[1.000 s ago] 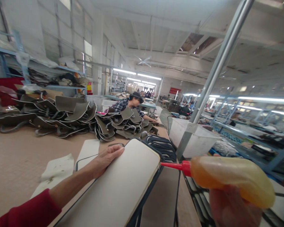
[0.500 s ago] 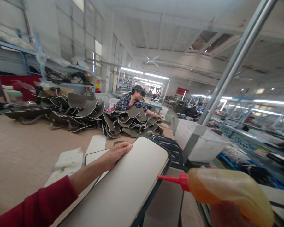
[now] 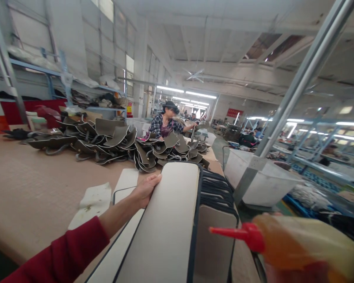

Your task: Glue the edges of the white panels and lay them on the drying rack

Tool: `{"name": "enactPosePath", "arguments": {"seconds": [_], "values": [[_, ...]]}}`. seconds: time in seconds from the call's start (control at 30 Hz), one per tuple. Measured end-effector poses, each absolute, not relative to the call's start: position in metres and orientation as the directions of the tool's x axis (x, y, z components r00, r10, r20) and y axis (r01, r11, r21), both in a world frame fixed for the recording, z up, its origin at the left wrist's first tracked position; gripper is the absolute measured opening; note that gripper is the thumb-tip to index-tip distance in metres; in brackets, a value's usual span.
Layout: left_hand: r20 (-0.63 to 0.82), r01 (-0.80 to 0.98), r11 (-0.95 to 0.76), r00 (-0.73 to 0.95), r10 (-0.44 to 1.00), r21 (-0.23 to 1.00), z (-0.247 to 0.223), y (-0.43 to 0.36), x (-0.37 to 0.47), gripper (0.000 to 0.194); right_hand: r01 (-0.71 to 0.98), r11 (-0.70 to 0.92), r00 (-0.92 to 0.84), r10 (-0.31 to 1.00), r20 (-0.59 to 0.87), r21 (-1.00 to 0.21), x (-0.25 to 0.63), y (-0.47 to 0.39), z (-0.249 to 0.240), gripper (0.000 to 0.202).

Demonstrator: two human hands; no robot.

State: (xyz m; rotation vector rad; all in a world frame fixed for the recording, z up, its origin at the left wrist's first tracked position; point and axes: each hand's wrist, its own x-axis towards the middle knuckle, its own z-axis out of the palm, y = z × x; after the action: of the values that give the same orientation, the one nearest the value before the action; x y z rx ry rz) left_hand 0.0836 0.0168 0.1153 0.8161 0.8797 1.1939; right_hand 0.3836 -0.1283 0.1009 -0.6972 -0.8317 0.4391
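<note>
My left hand (image 3: 147,190) grips the left edge of a long white panel (image 3: 174,208) with rounded corners and a dark trim, thumb on its face. In my right hand (image 3: 297,271), mostly cut off at the lower right, is a squeeze bottle (image 3: 289,239) of amber liquid with a red nozzle. The nozzle tip points left, apart from the panel's right edge. Beneath and to the right lies a stack of dark-edged panels (image 3: 216,188). Another white panel (image 3: 118,247) lies under my left forearm.
Curved olive-grey pieces (image 3: 112,137) with handles are heaped across the table (image 3: 26,177). A stained pale sheet (image 3: 93,200) lies left of my arm. Beyond the heap sits a co-worker (image 3: 168,122). A white bin (image 3: 259,181) and a metal post (image 3: 283,118) stand at right.
The bottle has moved right, its nozzle now away from the panel's edge. The panel has turned more upright in view, uncovering more of the stack. The co-worker's arm has risen, holding a piece.
</note>
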Motion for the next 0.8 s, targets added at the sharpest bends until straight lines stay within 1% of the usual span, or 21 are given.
{"name": "enactPosePath", "arguments": {"seconds": [0.1,0.2,0.27,0.33,0.47,0.57,0.63,0.7,0.8], "values": [[-0.266,-0.457,0.263,0.059,0.962,0.850,0.108,-0.002,0.094,0.015,-0.184,0.745,0.750,0.528,0.398,-0.641,0.381,-0.131,0.125,0.046],[-0.390,-0.471,0.371,0.061,0.919,0.800,0.093,-0.028,0.111,0.011,-0.216,0.768,0.827,0.472,0.305,-0.602,0.376,-0.138,0.137,0.040],[-0.407,-0.476,0.398,0.090,0.909,0.784,0.083,-0.043,0.123,0.008,-0.204,0.764,0.817,0.477,0.324,-0.612,0.377,-0.143,0.139,0.040],[-0.401,-0.481,0.399,0.105,0.910,0.780,0.074,-0.052,0.134,0.007,-0.186,0.748,0.776,0.510,0.372,-0.637,0.381,-0.149,0.139,0.042],[-0.459,-0.495,0.459,0.131,0.879,0.738,0.072,-0.058,0.149,0.017,-0.168,0.739,0.748,0.526,0.403,-0.653,0.388,-0.158,0.138,0.045],[-0.435,-0.520,0.480,0.216,0.874,0.706,0.076,-0.058,0.155,0.024,-0.169,0.743,0.770,0.509,0.385,-0.647,0.392,-0.161,0.133,0.044],[-0.413,-0.528,0.471,0.233,0.881,0.707,0.076,-0.058,0.157,0.028,-0.184,0.746,0.806,0.487,0.335,-0.641,0.394,-0.160,0.128,0.041],[-0.429,-0.512,0.484,0.231,0.874,0.710,0.073,-0.056,0.156,0.027,-0.222,0.750,0.863,0.449,0.232,-0.624,0.394,-0.156,0.122,0.037],[-0.405,-0.453,0.480,0.258,0.877,0.751,0.066,-0.050,0.153,0.010,-0.328,0.738,0.894,0.444,0.059,-0.589,0.393,-0.150,0.117,0.035]]}}
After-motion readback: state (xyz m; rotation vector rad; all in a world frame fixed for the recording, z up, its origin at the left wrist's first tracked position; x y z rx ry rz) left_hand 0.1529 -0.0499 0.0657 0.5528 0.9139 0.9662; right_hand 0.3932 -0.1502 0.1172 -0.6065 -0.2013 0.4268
